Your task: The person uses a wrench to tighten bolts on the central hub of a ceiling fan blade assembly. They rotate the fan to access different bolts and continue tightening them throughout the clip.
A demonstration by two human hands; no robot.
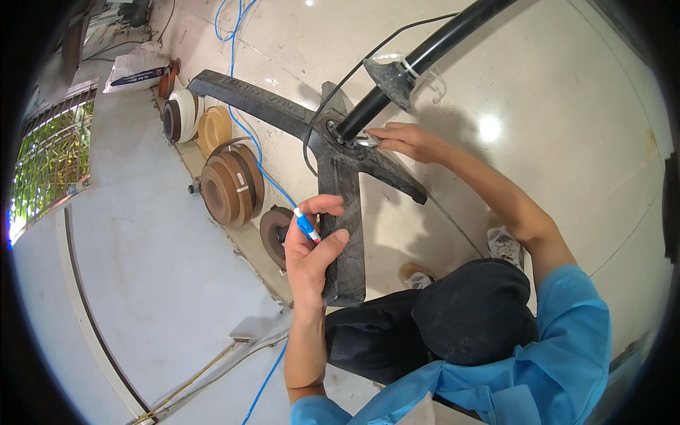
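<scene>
A black stand base (343, 177) with several legs lies on the floor, and a black pole (425, 64) slants up from its hub. My left hand (309, 265) rests on the nearest leg, thumb and fingers bent over its edges. A blue and white pen (306, 225) is held in that hand. At the foot of the pole, my right hand (414, 142) pinches a small silvery metal tool (366, 140) against the bolts of the hub. Its exact kind is too small to tell. A dark cable (361, 69) loops around the hub.
Rolls of brown, tan and white edging strip (230, 184) line the wall base at left. A blue hose (251, 134) runs across the floor beneath a leg. A cloudy plastic wrap and dark collar (392, 79) hang on the pole. A wooden-handled tool (205, 361) lies at lower left.
</scene>
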